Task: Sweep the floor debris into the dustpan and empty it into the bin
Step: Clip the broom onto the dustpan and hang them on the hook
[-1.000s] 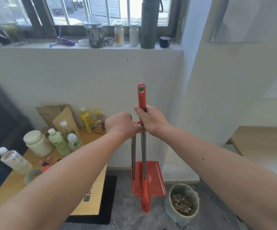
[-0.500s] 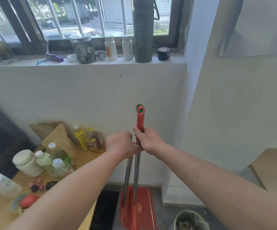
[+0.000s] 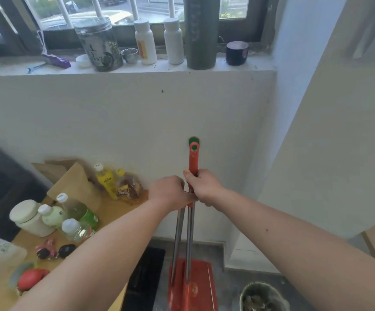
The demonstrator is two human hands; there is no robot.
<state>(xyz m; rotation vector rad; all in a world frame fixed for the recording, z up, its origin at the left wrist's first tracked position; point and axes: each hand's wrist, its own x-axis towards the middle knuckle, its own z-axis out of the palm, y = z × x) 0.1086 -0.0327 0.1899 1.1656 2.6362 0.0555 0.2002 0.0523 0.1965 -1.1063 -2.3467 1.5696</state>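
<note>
Left hand (image 3: pixel 168 191): fingers curled round dustpan pole (image 3: pixel 178 232) | right hand (image 3: pixel 202 187): fingers wrapped round broom grip (image 3: pixel 193 160) | judged light, stiff; steel below fingers likely slippery, so hold the grips.

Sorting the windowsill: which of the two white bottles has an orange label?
The left white bottle, beside the small metal cup; the right white bottle, by the green flask, looks plain.

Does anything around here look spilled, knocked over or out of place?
Nothing major. A white bottle appears to lie on its side near the left edge of the table, and dark specks dot the windowsill.
</note>
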